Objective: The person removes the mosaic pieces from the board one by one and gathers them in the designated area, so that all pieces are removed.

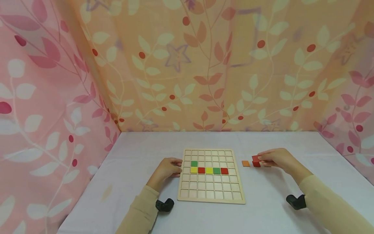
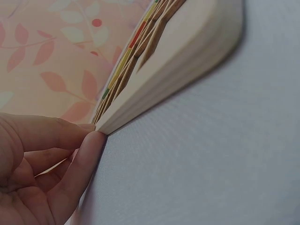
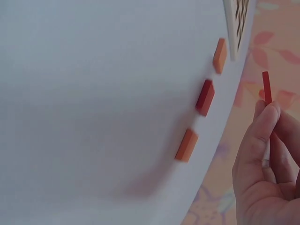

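A pale wooden grid board [image 1: 211,201] lies flat on the table, its left edge pinched between thumb and forefinger of my left hand [image 1: 167,169]. One row of it holds yellow, red, yellow, green and red [image 1: 224,171] square tiles; a green tile [image 1: 194,163] sits above the first yellow one. To the board's right, my right hand [image 1: 277,159] pinches a thin red square tile [image 3: 267,88] by its edge, raised over the table. Below it lie an orange tile [image 1: 245,163], a red tile [image 1: 256,164] and a second orange tile [image 3: 186,145], mostly hidden by the hand in the head view.
A white cloth [image 1: 140,143] covers the table. Patterned orange curtain [image 1: 175,81] closes off the back, with pink floral cloth [image 1: 38,130] along the left and right sides. Black wrist devices [image 1: 165,205] sit on both forearms.
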### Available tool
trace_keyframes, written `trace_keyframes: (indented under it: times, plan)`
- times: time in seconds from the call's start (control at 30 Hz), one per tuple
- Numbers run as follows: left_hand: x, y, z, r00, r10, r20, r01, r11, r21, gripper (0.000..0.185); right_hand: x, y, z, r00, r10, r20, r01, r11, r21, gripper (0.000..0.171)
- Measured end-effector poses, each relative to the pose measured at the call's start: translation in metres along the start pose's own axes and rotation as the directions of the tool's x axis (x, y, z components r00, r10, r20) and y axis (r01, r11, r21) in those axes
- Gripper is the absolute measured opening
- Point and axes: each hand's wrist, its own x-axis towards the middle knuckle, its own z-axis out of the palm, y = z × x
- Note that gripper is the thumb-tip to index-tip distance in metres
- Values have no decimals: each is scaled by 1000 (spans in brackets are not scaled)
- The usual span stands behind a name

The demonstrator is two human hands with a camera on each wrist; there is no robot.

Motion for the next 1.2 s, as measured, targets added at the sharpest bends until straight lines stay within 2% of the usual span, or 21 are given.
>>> trace_keyframes:
  times: [0.33, 0.73, 1.2]
  plan:
    - [0, -2, -1, 1000, -19, -7, 19, 1000, 11, 42, -3, 14, -31, 999, 23, 23, -24, 999, 36, 39]
    - [2, -2, 0, 1000, 1, -8, -1, 1000, 15, 43, 0, 35, -64, 996, 89, -22, -90, 996, -28, 38]
    - [-1, 0, 1, 1000, 1, 1, -1, 1000, 2, 44, 10, 48, -73, 987, 151, -46, -149, 988, 37, 28]
